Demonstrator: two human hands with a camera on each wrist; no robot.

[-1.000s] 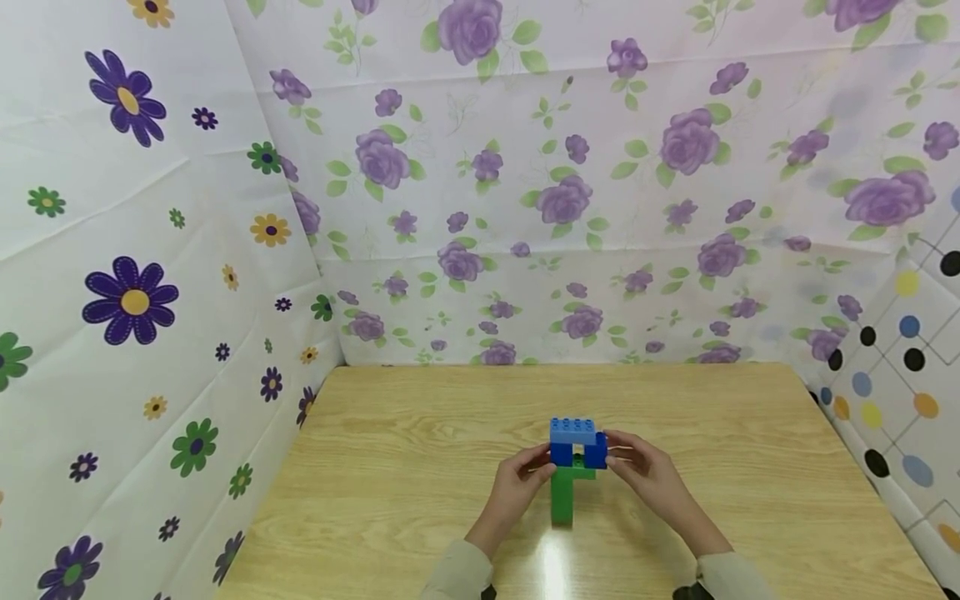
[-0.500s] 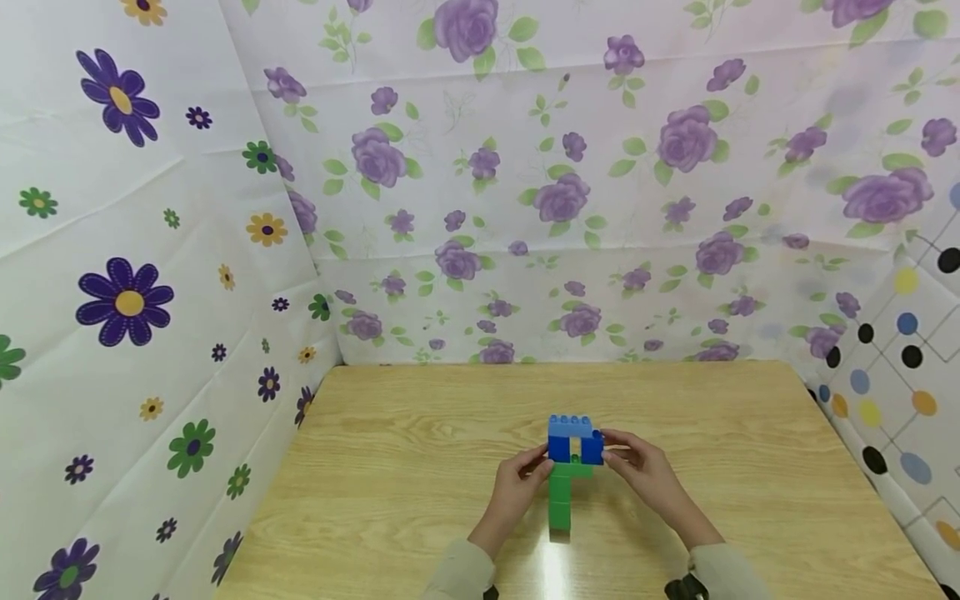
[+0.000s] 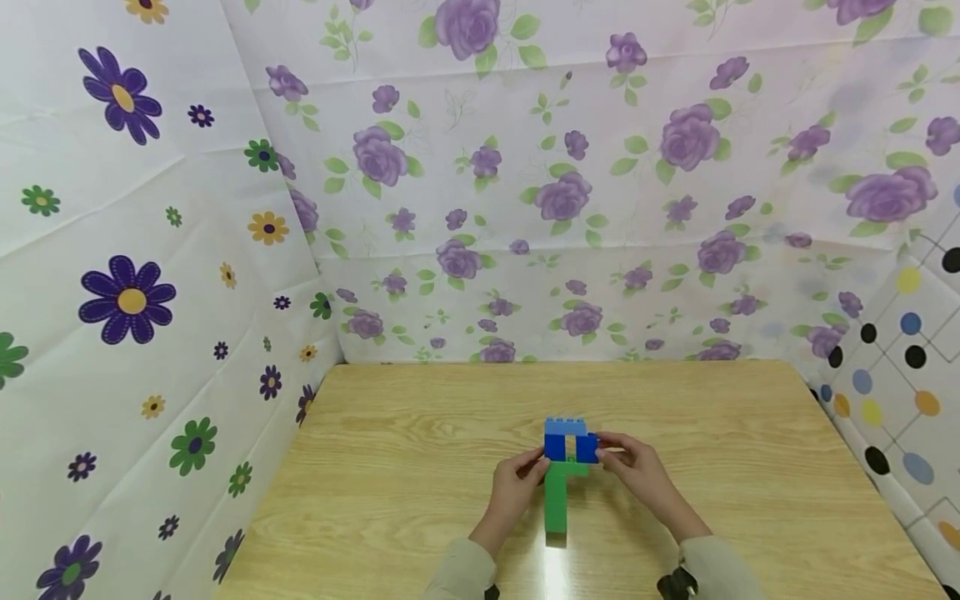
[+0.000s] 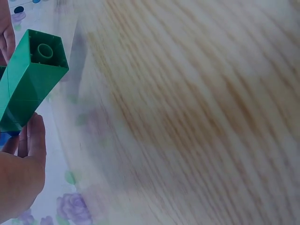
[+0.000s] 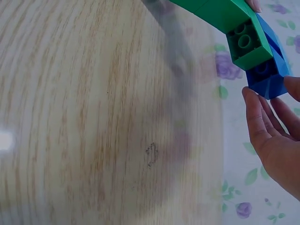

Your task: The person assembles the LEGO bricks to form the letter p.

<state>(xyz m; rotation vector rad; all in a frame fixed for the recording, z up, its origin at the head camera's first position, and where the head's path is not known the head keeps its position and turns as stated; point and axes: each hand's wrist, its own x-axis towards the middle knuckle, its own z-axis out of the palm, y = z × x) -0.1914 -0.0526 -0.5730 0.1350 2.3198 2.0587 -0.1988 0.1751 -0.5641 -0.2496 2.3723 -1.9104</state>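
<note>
Both hands hold one toy-brick build up over the table. A light blue brick (image 3: 566, 427) tops it, above two dark blue bricks (image 3: 587, 448) with a gap between them. Underneath is a green brick (image 3: 576, 469), from whose left end a green column (image 3: 556, 504) hangs down. My left hand (image 3: 512, 490) grips the build's left side around the dark blue brick. At the other side, my right hand (image 3: 641, 473) pinches the right dark blue brick between thumb and fingers. In the left wrist view the hollow underside of the green column (image 4: 45, 52) shows.
The build hovers over a wood-grain table (image 3: 390, 467). White cloths surround it: purple roses on the back cloth (image 3: 465, 167), daisies on the left cloth (image 3: 195, 350), coloured dots on the right cloth (image 3: 892, 392).
The build has shifted slightly left and tipped, so less of its top and more of the green column's length shows. Both hands keep their hold, the right one moving a little left.
</note>
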